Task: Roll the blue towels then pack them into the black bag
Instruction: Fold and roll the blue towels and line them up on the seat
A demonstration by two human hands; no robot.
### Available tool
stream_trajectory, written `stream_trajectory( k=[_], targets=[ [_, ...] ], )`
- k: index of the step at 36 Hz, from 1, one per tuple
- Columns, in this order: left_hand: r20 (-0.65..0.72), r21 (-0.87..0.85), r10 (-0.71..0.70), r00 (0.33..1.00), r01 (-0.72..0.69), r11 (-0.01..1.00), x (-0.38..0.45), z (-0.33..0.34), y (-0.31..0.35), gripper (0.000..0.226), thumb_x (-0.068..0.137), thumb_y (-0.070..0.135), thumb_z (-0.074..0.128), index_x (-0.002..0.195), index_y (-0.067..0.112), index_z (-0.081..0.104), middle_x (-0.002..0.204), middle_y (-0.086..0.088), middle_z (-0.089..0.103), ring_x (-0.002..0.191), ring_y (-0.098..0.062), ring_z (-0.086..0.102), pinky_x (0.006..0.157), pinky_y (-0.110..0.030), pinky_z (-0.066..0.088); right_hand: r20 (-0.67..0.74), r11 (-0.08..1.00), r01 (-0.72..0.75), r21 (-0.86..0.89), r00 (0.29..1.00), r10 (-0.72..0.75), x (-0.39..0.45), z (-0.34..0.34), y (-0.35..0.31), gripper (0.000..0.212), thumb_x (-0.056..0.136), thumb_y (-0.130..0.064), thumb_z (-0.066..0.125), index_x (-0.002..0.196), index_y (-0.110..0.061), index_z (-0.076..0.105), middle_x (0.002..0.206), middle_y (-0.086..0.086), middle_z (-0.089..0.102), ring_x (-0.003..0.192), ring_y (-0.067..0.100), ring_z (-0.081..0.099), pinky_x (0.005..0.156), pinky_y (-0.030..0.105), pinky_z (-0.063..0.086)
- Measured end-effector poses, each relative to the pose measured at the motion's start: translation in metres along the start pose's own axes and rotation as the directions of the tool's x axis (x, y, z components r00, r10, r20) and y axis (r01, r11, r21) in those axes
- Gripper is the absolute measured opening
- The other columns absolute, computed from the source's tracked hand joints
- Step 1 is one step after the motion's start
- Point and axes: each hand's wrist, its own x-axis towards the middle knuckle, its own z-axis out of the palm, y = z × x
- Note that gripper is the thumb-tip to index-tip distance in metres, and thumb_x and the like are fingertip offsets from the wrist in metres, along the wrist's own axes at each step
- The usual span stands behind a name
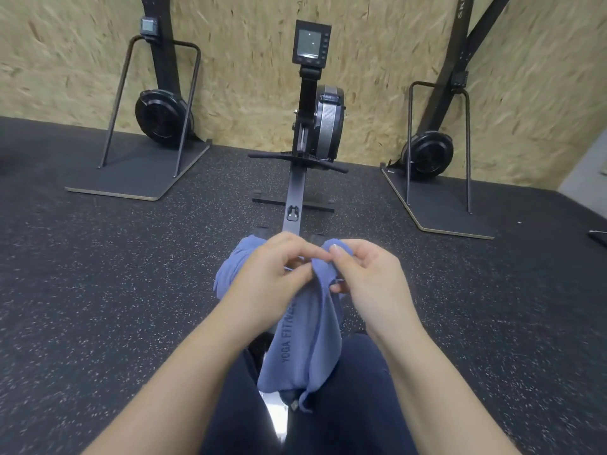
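Both hands work the blue towel (297, 339) over the lap, left hand (266, 277) and right hand (368, 284) pinching its top edge side by side, its length hanging straight down toward the body, unrolled, black bag out of sight.

One blue towel (297, 339) is in view, bunched and hanging, with one line of dark lettering printed along it. Two hands hold it: the left hand (272, 274) and the right hand (371, 284), both pinching the cloth near its top. One rowing machine (315, 126) stands straight ahead, carrying one monitor (311, 43) and one handle bar (297, 158). Two upright ski trainers flank it (each on its own flat base): one at left (161, 116), one at right (433, 149).
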Motion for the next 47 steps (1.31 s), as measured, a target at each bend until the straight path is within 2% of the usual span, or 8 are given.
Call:
stream_trajectory(
  k=[7,12,16,25,30,39,41,47],
  targets=[
    [0.024,0.167,0.083,0.996,-0.086,0.982,0.0,0.001,0.004,0.026,0.097,0.011,0.045,0.086,0.032,0.055,0.1,0.011,0.05,0.094,0.01,0.048,0.081,-0.004,0.032,0.008,0.989,0.066,-0.131,0.998,-0.065,-0.002,-0.008,-0.004,0.015,0.093,-0.016,0.058,0.085,-0.013,0.07,0.071,-0.007,0.068,0.065,0.007,0.06,0.064,0.022,0.049],
    [0.07,0.201,-0.01,0.997,-0.005,0.98,-0.003,0.0,0.006,0.02,0.099,0.015,0.047,0.084,0.027,0.053,0.078,0.011,0.06,0.074,0.006,0.051,0.067,-0.009,0.036,0.037,0.998,0.027,-0.055,0.999,-0.025,-0.007,-0.008,-0.007,0.014,0.093,-0.015,0.058,0.083,-0.013,0.068,0.061,-0.009,0.065,0.058,0.004,0.056,0.054,0.019,0.048],
    [0.051,0.232,0.037,0.998,-0.048,0.972,-0.004,0.002,0.011,0.012,0.095,0.015,0.054,0.085,0.021,0.056,0.068,0.014,0.057,0.069,0.008,0.051,0.064,-0.007,0.034,0.108,0.993,0.03,-0.11,0.994,-0.018,-0.01,-0.008,-0.01,0.017,0.095,-0.012,0.055,0.085,-0.016,0.068,0.069,-0.002,0.069,0.066,0.011,0.061,0.07,0.042,0.055],
    [0.032,0.333,0.096,0.995,-0.102,0.938,-0.006,0.002,0.014,0.008,0.093,0.024,0.059,0.089,0.017,0.058,0.069,0.012,0.056,0.078,0.001,0.052,0.064,-0.008,0.035,0.262,0.973,0.084,-0.215,0.965,-0.026,-0.013,-0.016,-0.018,0.022,0.097,-0.009,0.049,0.098,-0.018,0.069,0.091,0.007,0.074,0.087,0.029,0.069,0.086,0.049,0.053],
    [0.011,0.368,0.118,0.993,-0.114,0.923,-0.005,0.001,0.014,0.011,0.092,0.026,0.059,0.084,0.026,0.05,0.065,0.015,0.051,0.075,0.01,0.049,0.066,-0.008,0.035,0.31,0.928,0.165,-0.335,0.949,-0.057,-0.012,-0.019,-0.019,0.026,0.088,-0.027,0.045,0.099,-0.034,0.068,0.089,-0.005,0.073,0.088,0.02,0.068,0.084,0.049,0.052],
    [0.003,0.395,0.137,0.991,-0.127,0.91,-0.001,-0.005,0.016,0.017,0.09,0.04,0.059,0.082,0.032,0.045,0.066,0.016,0.053,0.069,0.002,0.05,0.06,-0.014,0.034,0.37,0.931,0.187,-0.313,0.927,-0.062,-0.013,-0.021,-0.03,0.03,0.086,-0.031,0.044,0.102,-0.032,0.069,0.094,0.005,0.073,0.093,0.03,0.067,0.089,0.052,0.05],
    [-0.017,0.385,0.16,0.987,-0.141,0.912,0.003,-0.008,0.02,0.02,0.087,0.043,0.06,0.081,0.031,0.045,0.064,0.016,0.053,0.064,0.001,0.049,0.058,-0.014,0.034,0.368,0.951,0.192,-0.242,0.925,-0.093,-0.013,-0.023,-0.035,0.017,0.092,-0.021,0.056,0.099,-0.026,0.071,0.094,0.001,0.075,0.094,0.022,0.07,0.092,0.049,0.051],
    [0.057,0.328,0.13,0.99,-0.142,0.934,0.02,-0.015,0.03,0.017,0.09,0.032,0.06,0.078,0.031,0.048,0.066,0.017,0.054,0.06,-0.002,0.047,0.055,-0.017,0.032,0.241,0.954,0.236,-0.184,0.952,-0.189,0.0,-0.027,-0.045,0.024,0.091,-0.002,0.058,0.088,-0.023,0.071,0.078,-0.015,0.072,0.075,-0.004,0.064,0.074,0.016,0.05]
  ],
)
